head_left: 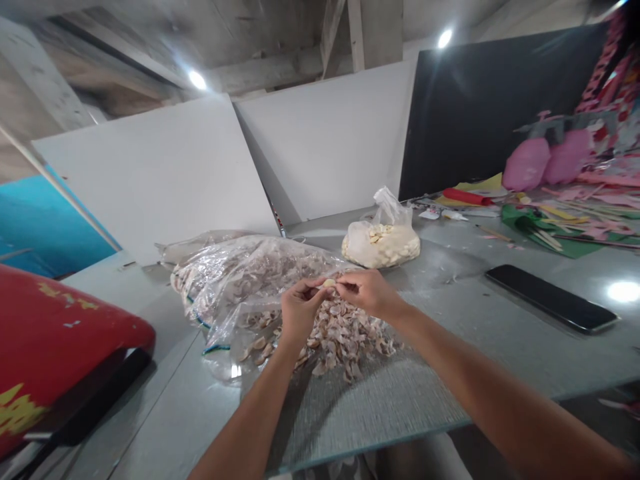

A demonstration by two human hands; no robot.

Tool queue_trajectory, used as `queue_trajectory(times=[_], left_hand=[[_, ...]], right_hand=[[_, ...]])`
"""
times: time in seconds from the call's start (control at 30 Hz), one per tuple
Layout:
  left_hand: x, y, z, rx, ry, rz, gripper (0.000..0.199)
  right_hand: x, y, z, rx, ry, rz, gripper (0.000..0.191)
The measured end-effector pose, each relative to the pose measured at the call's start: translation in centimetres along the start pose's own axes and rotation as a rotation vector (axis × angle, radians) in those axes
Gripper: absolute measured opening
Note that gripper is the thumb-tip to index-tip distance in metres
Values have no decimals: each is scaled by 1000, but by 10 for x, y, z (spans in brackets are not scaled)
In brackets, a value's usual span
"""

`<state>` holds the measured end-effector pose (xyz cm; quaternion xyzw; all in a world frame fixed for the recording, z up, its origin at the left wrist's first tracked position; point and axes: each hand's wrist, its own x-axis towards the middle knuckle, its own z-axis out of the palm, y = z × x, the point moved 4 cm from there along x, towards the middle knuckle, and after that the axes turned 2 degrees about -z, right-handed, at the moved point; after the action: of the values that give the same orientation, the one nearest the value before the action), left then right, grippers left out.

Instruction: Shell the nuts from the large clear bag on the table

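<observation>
Between the fingertips of both hands is a pale garlic clove (329,283). My left hand (301,305) pinches it from the left, thumb and fingers closed. My right hand (369,291) is closed at its right side, fingertips pressed together against it. Below the hands spreads a heap of papery garlic skins (345,333). Unpeeled cloves (265,348) lie left of the heap, at the mouth of a large clear plastic bag (240,267) full of garlic. Behind my right hand stands a smaller plastic bag (383,243) holding peeled, cream-coloured cloves.
A black phone (550,298) lies on the grey table (450,333) at the right. At the left is a red object with yellow marks (70,340). Coloured paper and sticks (560,227) litter the far right. White boards (325,140) and a black board (460,120) lean behind.
</observation>
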<state>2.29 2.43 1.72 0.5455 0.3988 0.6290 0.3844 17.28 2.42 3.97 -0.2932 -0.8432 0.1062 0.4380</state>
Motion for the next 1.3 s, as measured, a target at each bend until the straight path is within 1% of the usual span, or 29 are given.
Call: queue_trajectory(times=[0.1, 0.27, 0.5, 0.63, 0.77, 0.93, 1.03, 1.1, 1.2, 1.3], left_hand=[[0, 2, 1, -26, 7, -16, 31], [1, 0, 0, -30, 12, -14, 30], [-1, -1, 1, -38, -21, -15, 30], [-2, -1, 2, -49, -23, -21, 29], [0, -3, 1, -68, -18, -1, 29], [0, -5, -1, -73, 5, -2, 28], [-1, -4, 1, -109, -19, -18, 28], [-1, -4, 3, -146, -45, -31, 28], [0, -5, 3, -179, -49, -23, 28], [2, -6, -1, -170, -15, 20, 26]], right_hand=[[0, 2, -1, -30, 12, -5, 35], [0, 0, -3, 4, 20, 21, 31], [0, 2, -1, -9, 69, 61, 29], [0, 1, -3, 32, 78, 95, 28], [0, -3, -4, 93, 63, 92, 27], [-1, 0, 0, 8, 83, 57, 23], [-1, 3, 1, -39, 124, 62, 17], [-1, 3, 0, -45, 148, 84, 17], [-2, 4, -4, 31, 164, 148, 26], [-2, 8, -5, 261, 178, 217, 26]])
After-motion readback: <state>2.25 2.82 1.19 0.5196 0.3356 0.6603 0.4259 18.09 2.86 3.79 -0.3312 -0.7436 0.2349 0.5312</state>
